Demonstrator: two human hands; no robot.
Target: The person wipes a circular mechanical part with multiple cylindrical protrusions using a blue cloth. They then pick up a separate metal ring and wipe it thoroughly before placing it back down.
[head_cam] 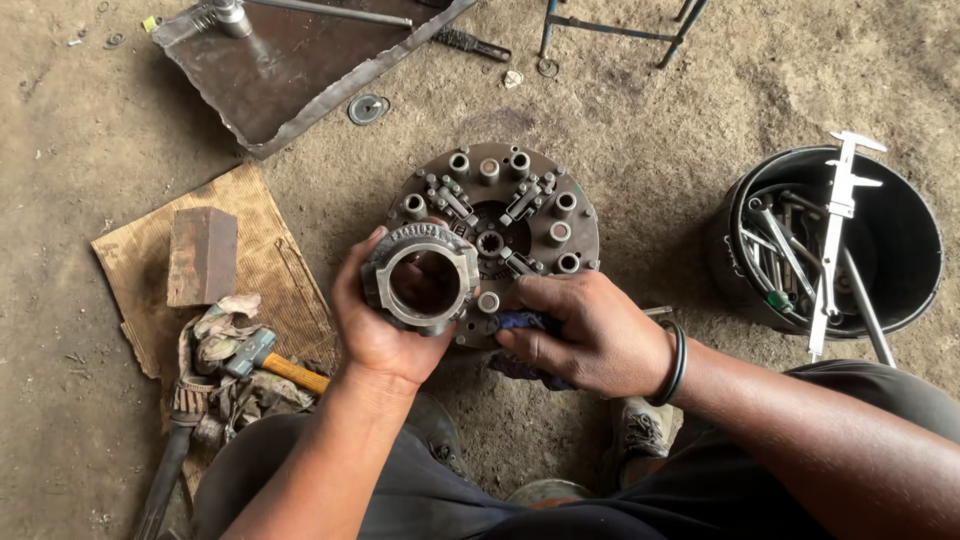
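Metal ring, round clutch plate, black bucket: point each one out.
metal ring (385,262), head view, on its grey outer rim, top left.
round clutch plate (575,235), head view, on its flat right edge.
black bucket (915,240), head view, on its inner right wall.

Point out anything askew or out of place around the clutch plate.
A caliper sticks up out of the tool bucket, leaning across its rim. The metal tray has a bent, ragged edge. Otherwise nothing stands out.

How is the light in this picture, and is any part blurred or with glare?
Head view: soft, even daylight with only faint shadows under the round clutch plate and the black bucket; no strong glare, just a dull sheen on the metal ring in the left hand; everything looks sharp, including the right hand.
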